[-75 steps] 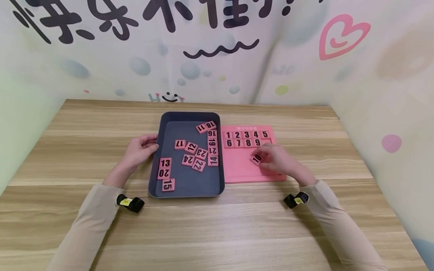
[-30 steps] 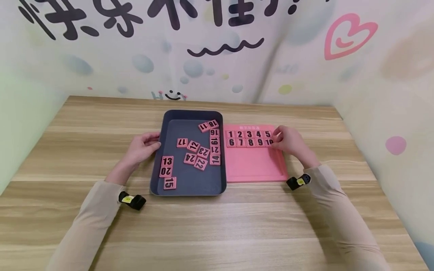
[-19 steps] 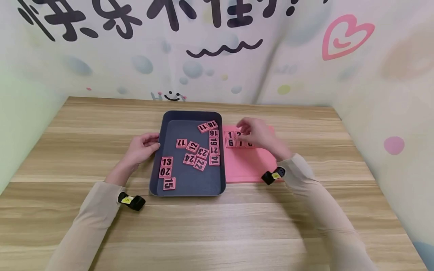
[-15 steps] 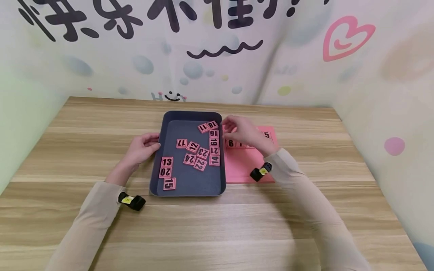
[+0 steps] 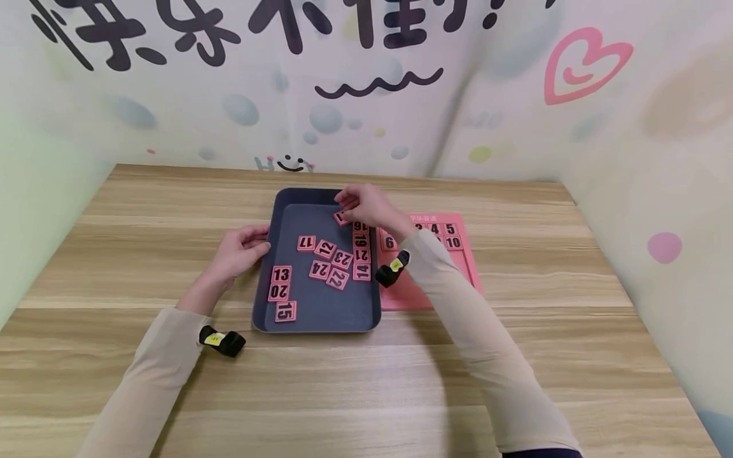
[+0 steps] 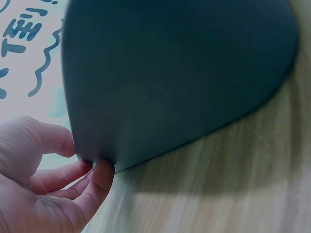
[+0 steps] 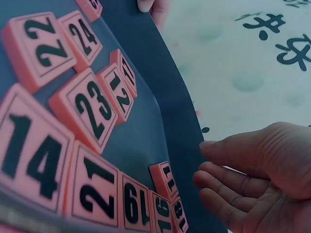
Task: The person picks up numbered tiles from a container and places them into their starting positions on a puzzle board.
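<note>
My left hand (image 5: pixel 237 254) holds the left side of a dark grey tray (image 5: pixel 326 312); in the left wrist view its thumb and fingertips meet the tray wall (image 6: pixel 170 73). Pink number tiles lie in the tray, some turned sideways or upside down. Over the tray's far right corner is my right hand (image 5: pixel 366 205), partly covering tile 11 (image 5: pixel 341 218) and hiding tile 18. In the right wrist view the right hand (image 7: pixel 252 179) has loosely bent fingers with nothing between them, close to tile 11 (image 7: pixel 167 179) and tile 18 (image 7: pixel 180 216).
A pink puzzle board (image 5: pixel 472 267) lies against the tray's right side, with two rows of tiles along its far part, tile 10 (image 5: pixel 453 243) ending the second row. My right forearm crosses over the board. A printed wall (image 5: pixel 229 140) stands behind the wooden table (image 5: pixel 321 394).
My right hand set tile 10 at the end of the board's second row, let go, and moved left over the board to the tray's far right corner. The left hand stays on the tray.
</note>
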Available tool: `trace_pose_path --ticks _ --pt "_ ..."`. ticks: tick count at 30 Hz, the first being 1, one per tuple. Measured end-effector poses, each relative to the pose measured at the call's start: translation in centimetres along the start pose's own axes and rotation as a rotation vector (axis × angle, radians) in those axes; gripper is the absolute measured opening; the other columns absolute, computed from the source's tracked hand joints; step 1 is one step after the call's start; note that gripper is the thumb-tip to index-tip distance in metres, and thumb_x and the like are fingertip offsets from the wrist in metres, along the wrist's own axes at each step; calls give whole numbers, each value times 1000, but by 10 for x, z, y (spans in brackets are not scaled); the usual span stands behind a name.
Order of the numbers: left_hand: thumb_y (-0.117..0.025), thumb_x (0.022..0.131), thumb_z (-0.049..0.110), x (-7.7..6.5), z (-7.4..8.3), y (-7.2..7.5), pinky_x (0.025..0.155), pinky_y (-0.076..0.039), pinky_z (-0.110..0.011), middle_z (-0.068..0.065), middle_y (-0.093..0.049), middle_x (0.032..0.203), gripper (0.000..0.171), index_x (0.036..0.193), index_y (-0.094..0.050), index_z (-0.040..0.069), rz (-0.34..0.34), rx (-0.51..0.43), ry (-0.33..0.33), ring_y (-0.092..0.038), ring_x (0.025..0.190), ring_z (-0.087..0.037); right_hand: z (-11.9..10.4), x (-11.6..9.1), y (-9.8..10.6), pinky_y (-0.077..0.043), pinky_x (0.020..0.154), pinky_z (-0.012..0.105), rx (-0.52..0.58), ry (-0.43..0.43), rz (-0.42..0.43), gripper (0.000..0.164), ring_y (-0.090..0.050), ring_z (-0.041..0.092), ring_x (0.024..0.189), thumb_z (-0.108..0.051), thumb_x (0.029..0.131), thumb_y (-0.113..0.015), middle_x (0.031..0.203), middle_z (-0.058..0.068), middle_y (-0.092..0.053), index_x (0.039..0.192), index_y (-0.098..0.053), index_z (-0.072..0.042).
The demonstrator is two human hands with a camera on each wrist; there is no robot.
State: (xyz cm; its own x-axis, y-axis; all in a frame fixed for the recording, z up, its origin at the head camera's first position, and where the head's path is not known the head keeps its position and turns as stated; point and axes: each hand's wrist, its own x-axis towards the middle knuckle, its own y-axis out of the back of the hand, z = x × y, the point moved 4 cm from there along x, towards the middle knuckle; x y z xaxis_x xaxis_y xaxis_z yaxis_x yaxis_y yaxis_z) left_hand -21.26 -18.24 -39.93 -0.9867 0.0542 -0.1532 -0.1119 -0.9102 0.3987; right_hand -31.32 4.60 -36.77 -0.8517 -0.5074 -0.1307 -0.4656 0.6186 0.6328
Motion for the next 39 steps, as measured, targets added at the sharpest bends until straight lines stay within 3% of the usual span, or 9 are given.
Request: trace_pose_path --ticks 7,21,29,36,39 --pt "-48 93 1 -1 0 1 77 -43 -9 -32 -48 127 44 134 -40 -13 3 -5 -18 -50 113 -36 0 12 -8 -49 87 29 -25 -40 -17 38 -59 23 104 3 82 -67 116 15 -63 119 -62 0" --pt "-48 93 1 -1 1 1 79 -42 -10 -32 -48 127 44 133 -40 -14 -3 -7 -16 -50 114 -36 2 20 -14 -49 80 30 -243 -54 17 34 -58 22 93 1 78 -71 104 11 -65 112 -67 -4" --pt "-48 94 1 1 -1 -1 77 -44 -10 -31 -49 127 43 134 -40 -12 -1 -3 -7 -51 113 -35 5 24 -19 -50 75 30 -347 -78 10 31 -56 21 89 -4 82 -69 103 11 -62 113 -65 -4" --pt "-47 93 1 1 -2 0 80 -45 -12 -30 -49 128 44 135 -40 -11 -3 -3 6 -51 113 -35 -3 21 -16 -47 80 31 -399 -7 -5 35 -56 20 90 -9 81 -70 104 9 -64 115 -65 -5" --pt "-47 94 1 1 -2 0 80 -45 -12 -30 -48 128 44 135 -40 -11 -1 -6 7 -51 113 -35 -11 15 -10 -47 81 31 -350 35 -5 36 -56 21 90 -9 80 -70 105 10 -64 115 -64 -3"
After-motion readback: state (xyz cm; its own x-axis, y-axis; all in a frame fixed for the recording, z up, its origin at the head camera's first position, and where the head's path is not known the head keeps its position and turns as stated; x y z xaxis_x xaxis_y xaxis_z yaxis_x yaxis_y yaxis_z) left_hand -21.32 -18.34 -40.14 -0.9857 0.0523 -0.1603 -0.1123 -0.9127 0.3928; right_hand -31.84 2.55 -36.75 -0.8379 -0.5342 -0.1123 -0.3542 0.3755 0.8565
